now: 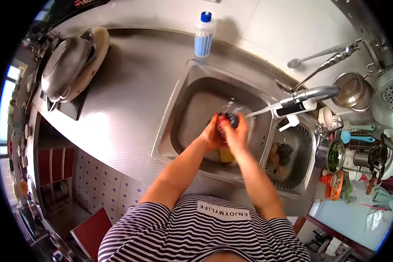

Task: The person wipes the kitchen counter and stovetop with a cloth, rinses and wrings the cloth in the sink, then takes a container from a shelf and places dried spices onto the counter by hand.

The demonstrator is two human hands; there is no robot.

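Over the larger sink basin (196,91), both my hands are closed around a dark, rounded thing (233,119). Its exact kind is blurred; some red shows beside it between the fingers. My left hand (211,136) grips it from the left, my right hand (237,134) from the right. Water runs from the faucet (294,105) toward the right hand and splashes just beyond the thing. Below the hands, a yellow object (225,155) lies in the basin, partly covered by my right wrist.
Brown and dark scraps lie in the smaller basin (300,174) at right. A white and blue bottle (204,37) stands behind the sink. At left, a metal pan (65,67) rests on the counter. A pot with greens (334,156) and utensils crowd the right side.
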